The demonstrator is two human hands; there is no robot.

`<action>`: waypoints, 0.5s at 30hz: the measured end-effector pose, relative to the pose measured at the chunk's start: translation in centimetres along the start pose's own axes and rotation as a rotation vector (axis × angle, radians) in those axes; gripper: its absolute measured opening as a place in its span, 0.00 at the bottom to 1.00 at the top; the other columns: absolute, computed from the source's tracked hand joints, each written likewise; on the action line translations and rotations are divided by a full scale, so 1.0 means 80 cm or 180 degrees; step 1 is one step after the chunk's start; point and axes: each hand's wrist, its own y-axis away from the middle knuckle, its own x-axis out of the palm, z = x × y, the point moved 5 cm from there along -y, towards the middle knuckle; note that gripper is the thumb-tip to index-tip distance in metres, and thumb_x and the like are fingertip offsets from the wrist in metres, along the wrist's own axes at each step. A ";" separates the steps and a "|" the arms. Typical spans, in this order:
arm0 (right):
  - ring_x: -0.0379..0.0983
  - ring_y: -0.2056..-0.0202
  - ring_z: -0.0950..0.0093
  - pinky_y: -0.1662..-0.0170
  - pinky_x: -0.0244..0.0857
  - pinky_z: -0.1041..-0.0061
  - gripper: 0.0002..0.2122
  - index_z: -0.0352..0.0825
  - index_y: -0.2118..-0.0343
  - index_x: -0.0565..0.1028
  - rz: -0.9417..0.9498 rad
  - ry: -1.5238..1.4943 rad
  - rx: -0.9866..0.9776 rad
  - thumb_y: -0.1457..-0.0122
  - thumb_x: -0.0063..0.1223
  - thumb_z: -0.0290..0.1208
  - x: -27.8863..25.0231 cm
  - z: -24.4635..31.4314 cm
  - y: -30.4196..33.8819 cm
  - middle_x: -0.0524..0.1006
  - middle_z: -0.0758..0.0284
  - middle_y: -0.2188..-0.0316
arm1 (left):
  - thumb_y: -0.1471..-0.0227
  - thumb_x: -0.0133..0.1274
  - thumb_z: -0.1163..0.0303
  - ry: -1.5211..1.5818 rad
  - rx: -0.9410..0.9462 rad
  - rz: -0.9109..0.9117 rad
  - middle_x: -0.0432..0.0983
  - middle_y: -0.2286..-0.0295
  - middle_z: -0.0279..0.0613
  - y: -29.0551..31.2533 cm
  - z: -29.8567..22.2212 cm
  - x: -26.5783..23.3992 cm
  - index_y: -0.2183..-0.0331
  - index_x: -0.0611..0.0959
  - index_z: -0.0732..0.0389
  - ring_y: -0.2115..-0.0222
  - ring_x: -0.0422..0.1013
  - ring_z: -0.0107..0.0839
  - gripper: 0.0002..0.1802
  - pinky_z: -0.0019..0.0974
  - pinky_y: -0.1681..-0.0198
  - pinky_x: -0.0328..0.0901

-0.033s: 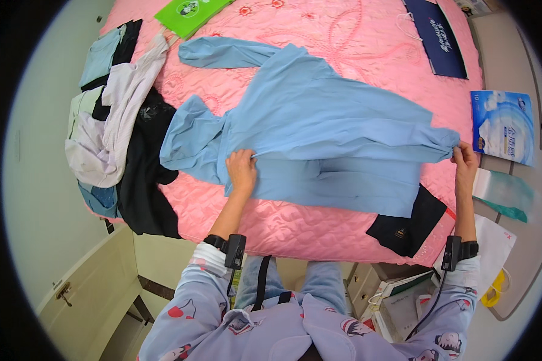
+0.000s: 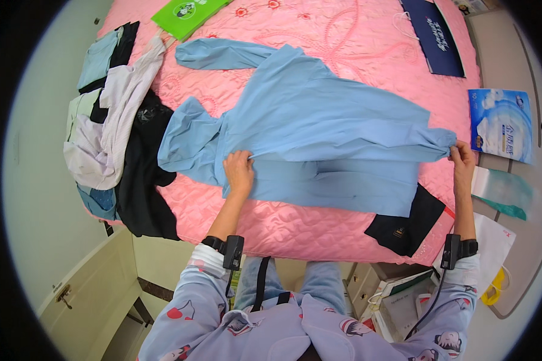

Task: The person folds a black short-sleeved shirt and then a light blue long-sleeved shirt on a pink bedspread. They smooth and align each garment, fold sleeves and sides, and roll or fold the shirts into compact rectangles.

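A light blue hooded jacket lies spread sideways on the pink quilted bed cover, its hood to the left and its hem to the right. One sleeve stretches out toward the upper left; the other is folded along the body. My left hand pinches the fabric near the shoulder, below the hood. At the far right, my right hand grips the cuff of the folded sleeve. A black folded garment sits partly under the jacket's hem, near the front edge of the bed.
Piled clothes, including a white garment and a black one, lie at the left. A green bag and a navy paper bag rest at the back. Beside the bed at right is a blue-and-white package.
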 end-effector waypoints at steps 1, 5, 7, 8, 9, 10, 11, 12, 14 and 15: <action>0.64 0.72 0.84 0.68 0.58 0.84 0.04 0.31 0.64 0.76 -0.0035 0.0187 0.0078 0.41 0.53 0.23 -0.004 -0.004 -0.002 0.71 0.75 0.74 | 0.56 0.59 0.75 -0.0031 -0.0056 0.0004 0.74 0.71 0.37 -0.001 0.001 0.002 0.70 0.80 0.56 0.65 0.67 0.41 0.07 0.43 0.61 0.57; 0.62 0.75 0.84 0.70 0.56 0.85 0.03 0.33 0.65 0.75 -0.0050 0.0153 -0.0342 0.42 0.53 0.23 -0.030 0.016 -0.011 0.68 0.76 0.77 | 0.55 0.59 0.75 -0.0152 -0.0065 0.0038 0.74 0.71 0.38 -0.002 0.001 0.004 0.71 0.79 0.57 0.65 0.67 0.42 0.06 0.44 0.62 0.58; 0.60 0.77 0.85 0.71 0.54 0.85 0.02 0.34 0.67 0.75 0.0235 -0.0961 0.0566 0.42 0.52 0.24 -0.039 0.009 -0.005 0.67 0.76 0.78 | 0.55 0.59 0.75 -0.0182 -0.0025 0.0013 0.74 0.71 0.38 -0.002 0.000 0.002 0.71 0.79 0.57 0.66 0.67 0.42 0.06 0.44 0.62 0.58; 0.58 0.79 0.86 0.74 0.52 0.85 0.03 0.35 0.69 0.75 0.0337 -0.1195 0.0597 0.41 0.53 0.28 -0.038 0.010 -0.003 0.66 0.76 0.79 | 0.55 0.59 0.75 -0.0155 -0.0042 0.0048 0.74 0.71 0.39 -0.002 0.000 0.002 0.71 0.79 0.57 0.66 0.67 0.43 0.06 0.44 0.61 0.59; 0.58 0.79 0.86 0.74 0.52 0.85 0.04 0.35 0.69 0.74 0.0382 -0.1211 0.0658 0.41 0.53 0.29 -0.038 0.011 0.000 0.66 0.76 0.79 | 0.55 0.59 0.75 -0.0120 -0.0064 0.0067 0.75 0.70 0.39 -0.001 0.001 0.002 0.71 0.79 0.58 0.65 0.68 0.43 0.06 0.44 0.61 0.59; 0.58 0.79 0.86 0.74 0.52 0.86 0.04 0.36 0.69 0.74 0.0438 -0.1338 0.0711 0.41 0.53 0.30 -0.037 0.011 0.003 0.66 0.77 0.80 | 0.55 0.59 0.74 -0.0074 -0.0079 0.0063 0.75 0.70 0.40 0.000 0.002 0.002 0.71 0.79 0.59 0.65 0.68 0.44 0.06 0.44 0.60 0.60; 0.58 0.79 0.87 0.75 0.51 0.86 0.05 0.36 0.69 0.74 0.0528 -0.1458 0.0775 0.41 0.53 0.31 -0.034 0.011 0.005 0.65 0.77 0.80 | 0.55 0.59 0.74 -0.0062 -0.0081 0.0070 0.75 0.70 0.40 0.000 0.002 0.002 0.71 0.79 0.59 0.65 0.68 0.44 0.06 0.44 0.60 0.60; 0.58 0.79 0.86 0.75 0.51 0.86 0.06 0.37 0.70 0.74 0.0550 -0.1024 0.1039 0.41 0.53 0.32 -0.034 0.006 0.009 0.65 0.77 0.80 | 0.55 0.59 0.75 -0.0040 -0.0071 0.0052 0.75 0.70 0.41 0.000 0.002 0.002 0.71 0.79 0.59 0.66 0.68 0.44 0.06 0.44 0.60 0.60; 0.57 0.80 0.86 0.76 0.51 0.85 0.07 0.37 0.70 0.75 0.0626 -0.0120 0.1581 0.40 0.53 0.35 -0.036 -0.004 0.014 0.64 0.78 0.80 | 0.56 0.59 0.75 -0.0030 -0.0044 0.0011 0.75 0.71 0.40 -0.001 0.002 0.002 0.71 0.79 0.59 0.66 0.68 0.44 0.06 0.44 0.61 0.60; 0.57 0.80 0.86 0.76 0.51 0.85 0.07 0.37 0.70 0.75 0.0750 0.0099 0.1527 0.40 0.54 0.35 -0.036 -0.002 0.014 0.65 0.78 0.80 | 0.56 0.59 0.76 -0.0039 -0.0028 -0.0007 0.74 0.71 0.39 -0.001 0.002 0.002 0.72 0.79 0.58 0.66 0.67 0.43 0.06 0.44 0.61 0.60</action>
